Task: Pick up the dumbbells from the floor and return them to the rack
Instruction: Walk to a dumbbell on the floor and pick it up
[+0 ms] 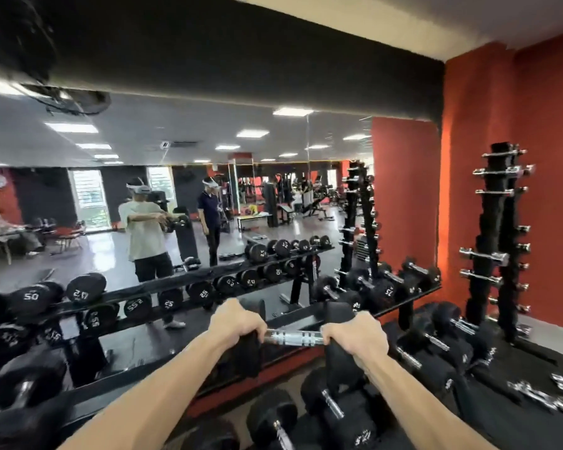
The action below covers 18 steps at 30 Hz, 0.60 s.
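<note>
A wide wall mirror (176,196) is being faced, filling the frame from nine to one o'clock, and a person in a pale shirt holding a dumbbell is being reflected in it at ten o'clock. A long two-tier rack (163,323) is being seen running along the mirror's foot from eight towards two o'clock; its shelves are being occupied by rows of round black dumbbells with white numbers. At three o'clock, against the red wall, a tall upright stand (488,241) is being loaded with small chrome dumbbells on its pegs. At five o'clock, more black hex dumbbells (325,401) are being kept packed side by side on a low black shelf. At the centre, one black hex dumbbell (293,337) is being held level above that shelf, just in front of the long rack. Its left head is being gripped by the left hand (238,323), fingers curled over it, and its right head is being gripped likewise by the right hand (358,336), the chrome handle being left bare between them
</note>
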Each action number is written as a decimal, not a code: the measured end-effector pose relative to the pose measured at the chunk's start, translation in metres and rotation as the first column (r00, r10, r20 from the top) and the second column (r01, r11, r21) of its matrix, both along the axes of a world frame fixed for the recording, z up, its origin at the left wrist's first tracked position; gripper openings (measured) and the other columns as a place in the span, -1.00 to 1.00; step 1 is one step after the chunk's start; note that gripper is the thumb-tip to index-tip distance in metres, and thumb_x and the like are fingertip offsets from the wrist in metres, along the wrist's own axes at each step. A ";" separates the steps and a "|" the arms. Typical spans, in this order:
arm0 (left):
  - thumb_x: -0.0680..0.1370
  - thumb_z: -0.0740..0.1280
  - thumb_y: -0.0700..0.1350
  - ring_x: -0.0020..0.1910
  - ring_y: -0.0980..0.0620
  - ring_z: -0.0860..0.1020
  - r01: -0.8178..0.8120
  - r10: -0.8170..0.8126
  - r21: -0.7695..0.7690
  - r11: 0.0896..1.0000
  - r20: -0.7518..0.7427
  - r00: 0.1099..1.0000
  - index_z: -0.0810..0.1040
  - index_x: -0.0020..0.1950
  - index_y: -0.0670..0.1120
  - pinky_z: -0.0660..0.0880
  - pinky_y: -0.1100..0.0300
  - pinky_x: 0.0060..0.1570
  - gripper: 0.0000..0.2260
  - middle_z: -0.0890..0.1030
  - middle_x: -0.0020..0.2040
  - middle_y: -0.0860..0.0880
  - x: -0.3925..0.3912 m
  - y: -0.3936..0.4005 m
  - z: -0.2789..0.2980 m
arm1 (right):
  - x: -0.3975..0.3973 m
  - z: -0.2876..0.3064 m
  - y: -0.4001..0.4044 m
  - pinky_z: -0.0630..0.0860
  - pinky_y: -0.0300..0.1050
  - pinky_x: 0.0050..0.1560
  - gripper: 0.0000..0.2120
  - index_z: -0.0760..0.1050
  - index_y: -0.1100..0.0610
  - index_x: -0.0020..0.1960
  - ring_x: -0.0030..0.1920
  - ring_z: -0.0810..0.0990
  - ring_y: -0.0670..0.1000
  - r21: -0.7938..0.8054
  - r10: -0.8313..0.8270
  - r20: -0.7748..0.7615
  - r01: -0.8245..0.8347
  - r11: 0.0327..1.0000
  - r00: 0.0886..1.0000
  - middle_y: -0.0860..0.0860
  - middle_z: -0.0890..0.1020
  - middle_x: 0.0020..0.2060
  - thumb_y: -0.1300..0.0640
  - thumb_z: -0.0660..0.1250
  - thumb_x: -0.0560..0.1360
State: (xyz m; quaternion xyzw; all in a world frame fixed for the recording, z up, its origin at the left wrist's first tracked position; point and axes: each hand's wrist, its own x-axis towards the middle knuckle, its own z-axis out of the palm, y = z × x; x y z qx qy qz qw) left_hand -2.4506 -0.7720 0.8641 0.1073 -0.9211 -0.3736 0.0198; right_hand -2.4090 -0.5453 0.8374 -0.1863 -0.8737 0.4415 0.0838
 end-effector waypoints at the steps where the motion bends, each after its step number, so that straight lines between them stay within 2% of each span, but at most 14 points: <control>1: -0.13 0.54 -0.12 -0.19 -0.08 0.68 -0.004 0.005 0.034 0.999 -0.023 1.000 0.69 -0.21 -0.23 0.50 0.23 -0.44 -0.48 0.65 -0.28 -0.07 -0.032 -0.007 0.003 | -0.030 0.008 -0.003 0.55 -0.16 -0.22 -0.58 0.53 0.14 -0.14 -0.11 0.70 0.12 0.009 0.010 -0.014 -0.010 1.000 1.000 0.04 0.68 -0.17 -0.05 0.56 0.13; 4: -0.15 0.53 -0.13 -0.20 -0.08 0.67 -0.038 0.043 0.077 0.996 -0.057 0.997 0.70 -0.21 -0.24 0.56 0.16 -0.37 -0.47 0.70 -0.24 -0.11 -0.106 -0.024 0.011 | -0.111 0.023 -0.017 0.54 -0.16 -0.23 -0.51 0.59 0.20 -0.06 -0.22 0.63 0.09 0.061 0.041 -0.025 -0.039 0.997 0.999 0.03 0.65 -0.21 -0.06 0.57 0.13; 8: 0.08 0.61 -0.20 -0.28 -0.03 0.55 0.020 -0.017 0.094 0.995 -0.037 0.999 0.68 -0.20 -0.26 0.40 0.24 -0.45 -0.65 0.61 -0.24 -0.10 -0.206 -0.040 0.022 | -0.211 0.030 -0.033 0.63 -0.14 -0.21 -0.61 0.61 0.19 -0.18 -0.26 0.65 0.06 0.044 0.042 0.003 -0.042 0.998 0.999 0.00 0.64 -0.30 -0.04 0.55 0.13; 10: 0.11 0.61 -0.22 -0.22 -0.05 0.58 0.041 -0.038 0.091 0.995 -0.036 0.999 0.59 -0.26 -0.23 0.51 0.21 -0.35 -0.70 0.62 -0.20 -0.11 -0.260 -0.048 0.016 | -0.261 0.025 -0.042 0.55 -0.19 -0.29 -0.57 0.63 0.21 -0.10 -0.25 0.64 0.05 0.030 0.026 -0.001 -0.026 0.999 1.000 0.02 0.66 -0.24 -0.03 0.56 0.15; 12: 0.13 0.61 -0.25 -0.12 -0.10 0.61 0.041 -0.038 0.087 0.995 -0.033 0.999 0.47 -0.31 -0.18 0.56 0.13 -0.21 -0.66 0.62 -0.17 -0.11 -0.308 -0.059 0.009 | -0.303 0.017 -0.055 0.48 -0.21 -0.34 -0.53 0.62 0.22 -0.03 -0.26 0.61 0.03 0.022 0.011 -0.003 -0.011 1.000 1.000 0.02 0.65 -0.23 -0.02 0.57 0.17; 15: 0.11 0.62 -0.21 -0.11 -0.10 0.61 0.061 -0.061 0.065 0.996 -0.002 0.998 0.54 -0.24 -0.19 0.49 0.21 -0.32 -0.65 0.65 -0.10 -0.13 -0.382 -0.065 0.002 | -0.357 0.002 -0.067 0.55 -0.16 -0.25 -0.63 0.57 0.20 -0.18 -0.29 0.61 0.04 -0.024 -0.020 0.014 0.021 0.999 1.000 0.02 0.63 -0.29 -0.02 0.56 0.17; 18: 0.10 0.62 -0.21 -0.04 -0.13 0.64 0.094 -0.096 0.035 0.995 0.052 0.994 0.56 -0.13 -0.25 0.53 0.20 -0.25 -0.57 0.66 -0.04 -0.15 -0.441 -0.065 -0.010 | -0.407 -0.012 -0.071 0.52 -0.17 -0.31 -0.69 0.53 0.19 -0.29 -0.35 0.58 0.03 -0.054 -0.069 0.055 0.072 0.996 0.996 0.00 0.60 -0.34 0.02 0.56 0.19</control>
